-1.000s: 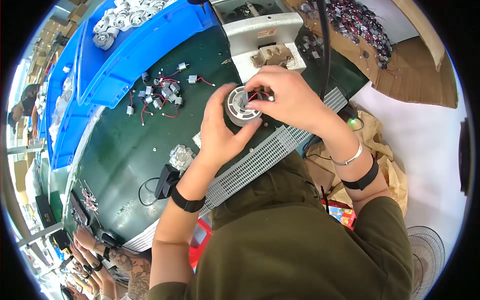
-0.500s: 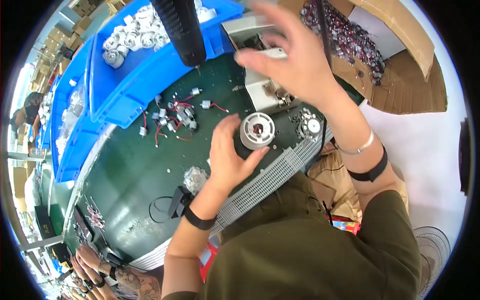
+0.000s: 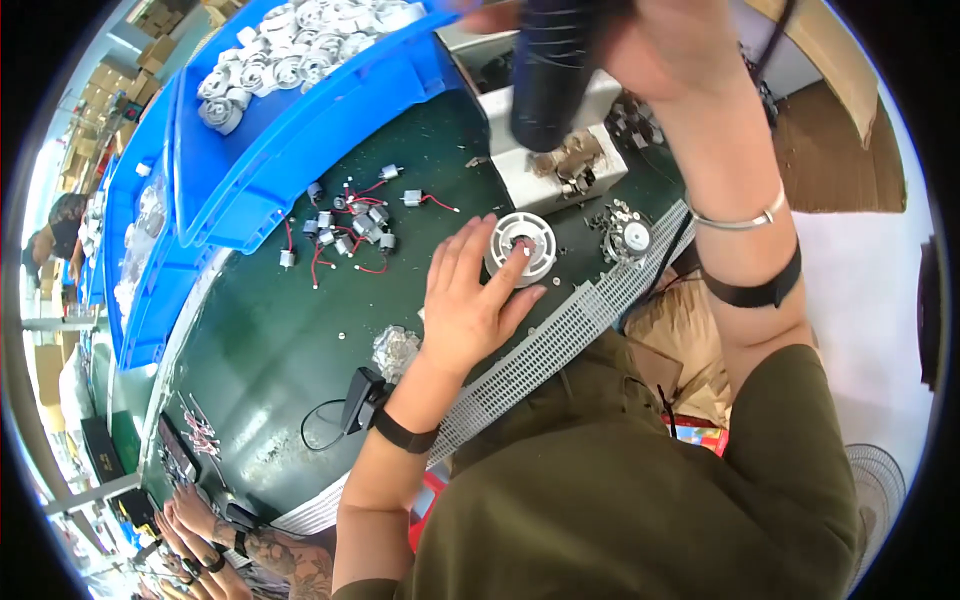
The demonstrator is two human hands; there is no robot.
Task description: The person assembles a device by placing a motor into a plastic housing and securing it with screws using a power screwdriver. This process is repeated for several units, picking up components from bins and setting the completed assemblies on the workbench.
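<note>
The desk (image 3: 270,350) was dark green. Along its far edge the bins (image 3: 300,150) were bright blue and held white parts (image 3: 290,45). The small motors (image 3: 345,225) were silver with red wires. The round part (image 3: 522,246) was white, the tool (image 3: 555,70) black, the wristbands (image 3: 405,435) black, the shirt (image 3: 620,490) olive.
</note>
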